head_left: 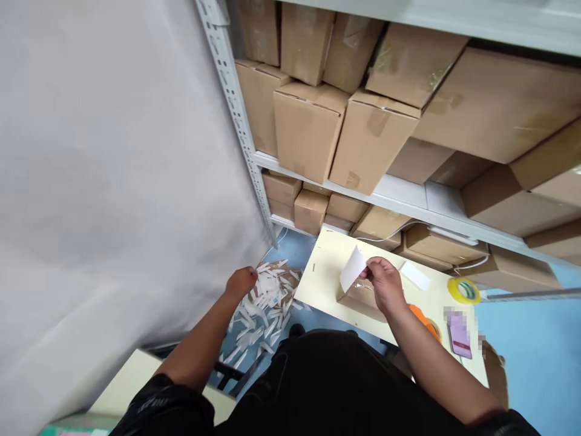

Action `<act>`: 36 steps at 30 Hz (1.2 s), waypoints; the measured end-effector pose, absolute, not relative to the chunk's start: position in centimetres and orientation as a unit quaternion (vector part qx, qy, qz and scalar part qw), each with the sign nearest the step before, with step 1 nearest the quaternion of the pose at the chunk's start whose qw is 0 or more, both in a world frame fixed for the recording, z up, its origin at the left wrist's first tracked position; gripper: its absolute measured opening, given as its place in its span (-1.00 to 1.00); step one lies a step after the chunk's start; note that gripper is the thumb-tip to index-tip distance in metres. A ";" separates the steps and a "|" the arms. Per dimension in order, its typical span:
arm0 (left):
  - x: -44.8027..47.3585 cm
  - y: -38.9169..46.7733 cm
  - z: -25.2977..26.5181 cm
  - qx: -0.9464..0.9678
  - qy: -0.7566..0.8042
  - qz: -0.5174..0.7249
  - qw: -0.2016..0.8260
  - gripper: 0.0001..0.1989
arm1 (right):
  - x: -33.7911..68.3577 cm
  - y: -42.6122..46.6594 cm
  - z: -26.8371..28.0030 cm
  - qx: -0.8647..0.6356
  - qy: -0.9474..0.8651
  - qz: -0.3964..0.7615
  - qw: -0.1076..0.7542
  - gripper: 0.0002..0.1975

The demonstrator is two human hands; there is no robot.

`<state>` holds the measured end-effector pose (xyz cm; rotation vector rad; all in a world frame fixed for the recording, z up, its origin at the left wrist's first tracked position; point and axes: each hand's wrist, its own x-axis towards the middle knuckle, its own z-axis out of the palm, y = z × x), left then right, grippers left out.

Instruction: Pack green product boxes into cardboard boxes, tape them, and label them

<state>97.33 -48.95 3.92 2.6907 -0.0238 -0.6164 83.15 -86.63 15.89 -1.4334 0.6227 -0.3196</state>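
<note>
My right hand (385, 283) pinches a white label (353, 269) by its edge, holding it tilted over the table. Below it a small brown cardboard box (363, 298) with shiny tape on top sits on the cream table (313, 284), partly covered by the hand and label. Off to the left, my left hand (241, 283) is closed above the floor; what its fingers hold, if anything, is hidden. Beneath that hand, many white paper strips (267, 303) lie in a heap on the blue floor.
Shelves full of cardboard boxes (308, 130) rise behind the table. On the table are a white slip (415, 276), a yellow tape roll (463, 290), an orange tape dispenser (422, 319) and a phone (459, 336). A pale wall (113, 181) stands at the left.
</note>
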 end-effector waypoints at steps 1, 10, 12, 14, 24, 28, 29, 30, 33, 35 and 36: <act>97.5 -50.5 5.0 0.954 -0.033 -0.218 0.205 -0.75 | 82.6 -86.5 15.9 -0.658 0.278 -0.154 0.683 -0.80; 91.4 -69.2 19.4 0.762 -0.237 -0.377 0.471 -0.61 | 77.9 -85.8 16.7 -0.837 0.164 -0.262 0.453 -0.82; 90.9 -71.7 20.9 0.768 -0.251 -0.374 0.456 -0.61 | 77.5 -86.1 16.7 -0.858 0.115 -0.296 0.403 -0.81; 90.8 -73.4 21.6 0.788 -0.267 -0.360 0.422 -0.68 | 77.2 -86.4 16.6 -0.870 0.076 -0.319 0.368 -0.80; 89.0 -76.4 23.0 0.835 -0.352 -0.278 0.318 -0.81 | 74.2 -91.3 14.5 -0.824 0.133 -0.320 0.448 -0.85; 87.9 -76.3 23.8 0.819 -0.407 -0.249 0.318 -0.78 | 73.2 -94.6 11.8 -0.682 0.312 -0.224 0.622 -0.75; 87.7 -76.2 23.9 0.817 -0.413 -0.247 0.319 -0.78 | 73.1 -94.9 11.2 -0.640 0.327 -0.183 0.671 -0.71; 87.5 -76.1 23.9 0.815 -0.417 -0.246 0.319 -0.78 | 73.0 -95.1 10.7 -0.601 0.332 -0.147 0.712 -0.68; 87.4 -75.6 23.6 0.816 -0.418 -0.249 0.313 -0.77 | 72.8 -94.7 9.8 -0.540 0.331 -0.101 0.768 -0.66; 87.6 -75.2 22.8 0.824 -0.402 -0.249 0.313 -0.75 | 72.6 -94.4 9.7 -0.550 0.333 -0.111 0.758 -0.69; 87.8 -75.1 22.1 0.829 -0.388 -0.251 0.315 -0.74 | 72.5 -94.4 9.7 -0.569 0.337 -0.120 0.741 -0.70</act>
